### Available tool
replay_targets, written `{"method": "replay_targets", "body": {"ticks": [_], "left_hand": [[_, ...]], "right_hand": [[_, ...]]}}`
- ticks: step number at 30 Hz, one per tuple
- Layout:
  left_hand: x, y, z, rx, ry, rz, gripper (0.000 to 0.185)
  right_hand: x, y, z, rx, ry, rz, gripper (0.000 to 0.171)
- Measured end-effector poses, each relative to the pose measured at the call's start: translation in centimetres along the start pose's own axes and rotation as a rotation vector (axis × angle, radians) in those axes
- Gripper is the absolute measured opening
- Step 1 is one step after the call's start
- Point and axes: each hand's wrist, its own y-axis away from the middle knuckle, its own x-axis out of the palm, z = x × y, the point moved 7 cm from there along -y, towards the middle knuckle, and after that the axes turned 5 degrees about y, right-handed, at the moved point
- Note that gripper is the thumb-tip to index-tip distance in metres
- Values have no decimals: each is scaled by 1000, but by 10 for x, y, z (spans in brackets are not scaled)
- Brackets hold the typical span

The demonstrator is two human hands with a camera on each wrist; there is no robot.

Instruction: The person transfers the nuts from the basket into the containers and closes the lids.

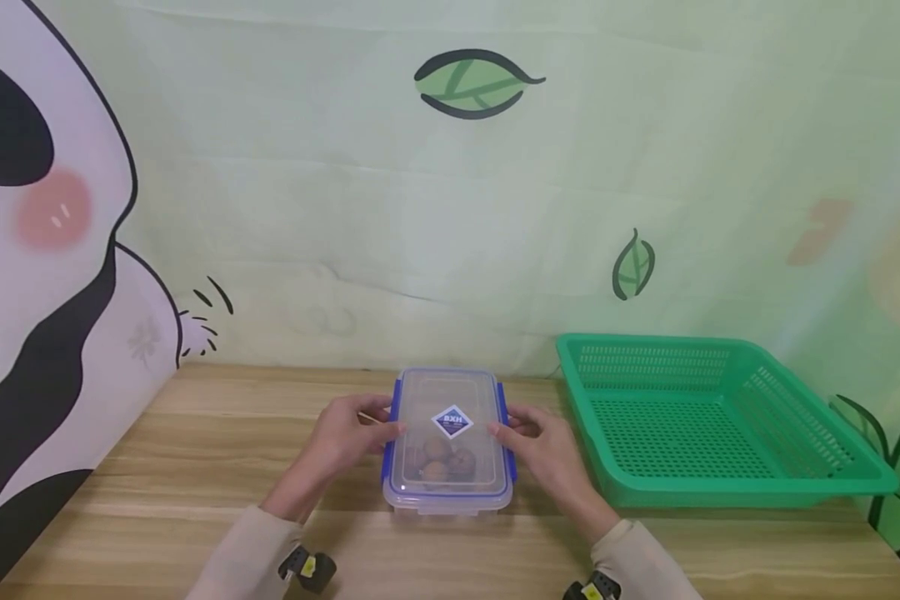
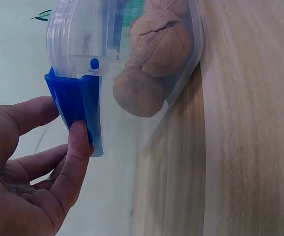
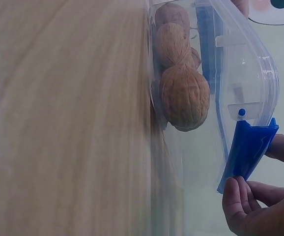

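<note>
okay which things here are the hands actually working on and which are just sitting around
In hand:
clear lidded box
walnuts inside it
blue side clasps, flipped out from the box
left hand and right hand, fingers on a clasp each

Lying about:
green basket, to the right, apart from the box
wooden table

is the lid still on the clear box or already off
On. The lid covers the clear box with walnuts inside. Both side clips stand swung out, with the left hand and right hand at them.
</note>
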Motion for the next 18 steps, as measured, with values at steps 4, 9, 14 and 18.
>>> {"method": "replay_targets", "body": {"ticks": [4,9,14,18], "left_hand": [[0,-1,1,3,4,0,45],[0,-1,0,1,4,2,45],[0,0,0,1,0,6,46],[-1,0,0,4,0,5,45]], "right_hand": [[0,0,1,-3,8,2,47],[0,-1,1,-15,28,3,45],[0,-2,3,-28,53,5,43],[1,-2,6,-60,86,10,40]]}}
